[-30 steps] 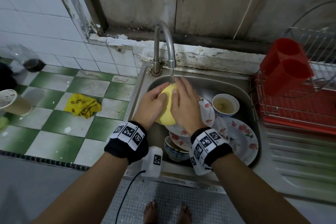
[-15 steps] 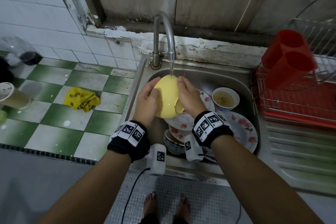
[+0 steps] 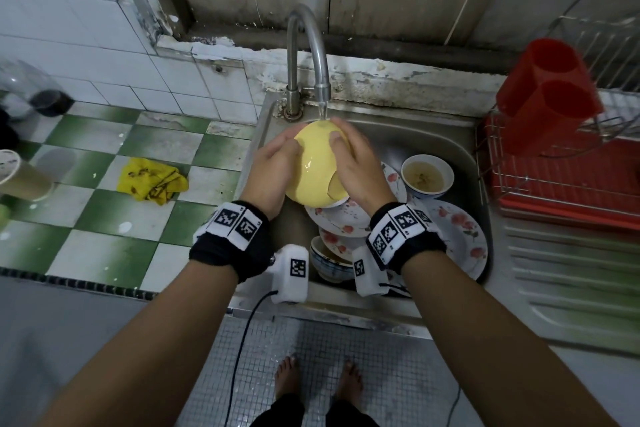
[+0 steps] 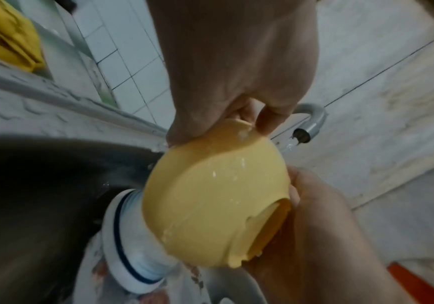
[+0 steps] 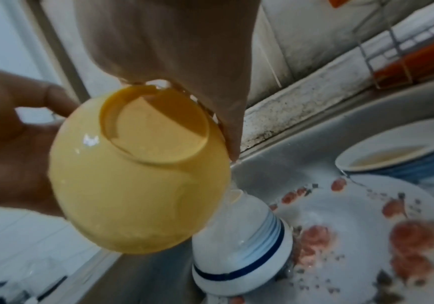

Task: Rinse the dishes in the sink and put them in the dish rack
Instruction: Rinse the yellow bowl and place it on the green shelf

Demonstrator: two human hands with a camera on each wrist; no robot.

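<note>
Both hands hold a yellow bowl [image 3: 317,163] bottom up and tilted under the running tap [image 3: 308,45], above the steel sink [image 3: 415,128]. My left hand [image 3: 273,163] grips its far left rim, fingers curled over the edge [image 4: 236,72]. My right hand [image 3: 356,166] cups the right side beside the foot ring [image 5: 171,51], fingers curved over the wet outside. Water runs off the bowl [image 5: 132,195]. Below lie floral plates [image 3: 460,236], a white blue-striped bowl [image 5: 242,257] turned over, a small bowl of cloudy liquid [image 3: 426,176] and a blue-patterned bowl [image 3: 329,260].
A wire dish rack [image 3: 561,191] on a red tray stands right of the sink, with a red cutlery holder [image 3: 547,97] at its near-left corner. A ribbed drainboard [image 3: 571,270] lies in front of it. A yellow cloth [image 3: 152,180] and a cup [image 3: 17,177] sit on the green-checked counter to the left.
The hands have turned the bowl from edge-on to bottom up under the stream. The right hand has slid from over the bowl to its right side.
</note>
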